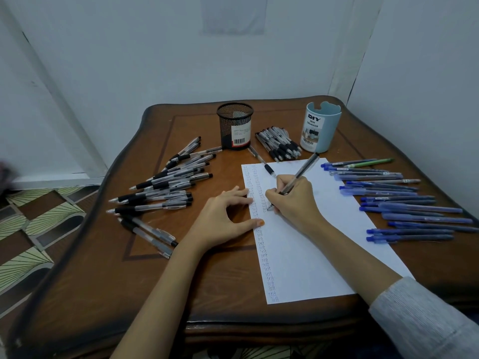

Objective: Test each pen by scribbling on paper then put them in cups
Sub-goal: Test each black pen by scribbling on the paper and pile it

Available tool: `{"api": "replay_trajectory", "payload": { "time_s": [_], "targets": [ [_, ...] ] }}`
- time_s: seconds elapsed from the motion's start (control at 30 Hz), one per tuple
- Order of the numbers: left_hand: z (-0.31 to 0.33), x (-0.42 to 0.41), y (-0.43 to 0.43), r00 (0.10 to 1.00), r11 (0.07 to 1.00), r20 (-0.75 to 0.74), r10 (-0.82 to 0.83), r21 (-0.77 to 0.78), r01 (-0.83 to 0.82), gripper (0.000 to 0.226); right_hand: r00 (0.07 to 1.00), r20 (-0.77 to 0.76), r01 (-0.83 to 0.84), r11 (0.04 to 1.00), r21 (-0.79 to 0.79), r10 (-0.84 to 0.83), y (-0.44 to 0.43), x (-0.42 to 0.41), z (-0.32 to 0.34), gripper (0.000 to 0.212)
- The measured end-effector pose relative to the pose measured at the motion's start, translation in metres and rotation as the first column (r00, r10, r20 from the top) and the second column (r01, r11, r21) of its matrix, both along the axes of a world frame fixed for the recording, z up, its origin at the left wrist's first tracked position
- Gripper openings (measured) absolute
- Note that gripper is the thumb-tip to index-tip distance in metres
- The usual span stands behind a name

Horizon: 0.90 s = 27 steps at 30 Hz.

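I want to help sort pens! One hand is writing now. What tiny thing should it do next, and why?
Probably finish the scribble, then lift the pen toward the black cup or blue cup. The right hand grips the pen with its tip on the paper, the left hand holds it down, and no pens stick out of either.

The fingers (pixel 273 195) of the right hand (pixel 291 200) wrap the pen (pixel 303 169), so its middle is hidden. The paper (pixel 311 255) under those fingers is hidden too. The tiny writing (pixel 260 189) beside the fingertips is too small to read. Far right of the fingers, blue pens (pixel 420 209) run off the edge. Far left sits a dark blur (pixel 6 174).
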State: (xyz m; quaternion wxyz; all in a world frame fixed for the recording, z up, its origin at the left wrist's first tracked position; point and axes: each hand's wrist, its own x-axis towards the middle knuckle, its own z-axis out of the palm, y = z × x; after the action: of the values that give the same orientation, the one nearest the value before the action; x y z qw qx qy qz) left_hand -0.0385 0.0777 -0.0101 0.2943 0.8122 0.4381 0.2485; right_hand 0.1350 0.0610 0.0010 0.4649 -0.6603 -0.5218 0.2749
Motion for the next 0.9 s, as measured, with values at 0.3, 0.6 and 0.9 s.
{"api": "replay_trajectory", "payload": {
  "time_s": [0.3, 0.6, 0.9],
  "targets": [
    [-0.0008, 0.0004, 0.0007, 1.0, 1.0, 0.003, -0.001, 0.014, 0.001, 0.061, 0.999, -0.037, -0.007, 1.0, 0.007, 0.008, -0.0009, 0.0011, 0.0006, 0.033],
    [-0.0022, 0.0001, 0.0014, 1.0, 1.0, -0.004, 0.0, 0.018, 0.0, 0.061, 0.999, 0.026, -0.021, 1.0, -0.002, 0.021, 0.0008, 0.0003, -0.001, 0.03],
    [-0.0015, 0.0004, 0.0014, 1.0, 1.0, 0.001, 0.004, 0.019, -0.004, 0.06, 0.999, 0.043, 0.007, 1.0, 0.009, -0.007, 0.0028, 0.0004, -0.0035, 0.031]
  ]
}}
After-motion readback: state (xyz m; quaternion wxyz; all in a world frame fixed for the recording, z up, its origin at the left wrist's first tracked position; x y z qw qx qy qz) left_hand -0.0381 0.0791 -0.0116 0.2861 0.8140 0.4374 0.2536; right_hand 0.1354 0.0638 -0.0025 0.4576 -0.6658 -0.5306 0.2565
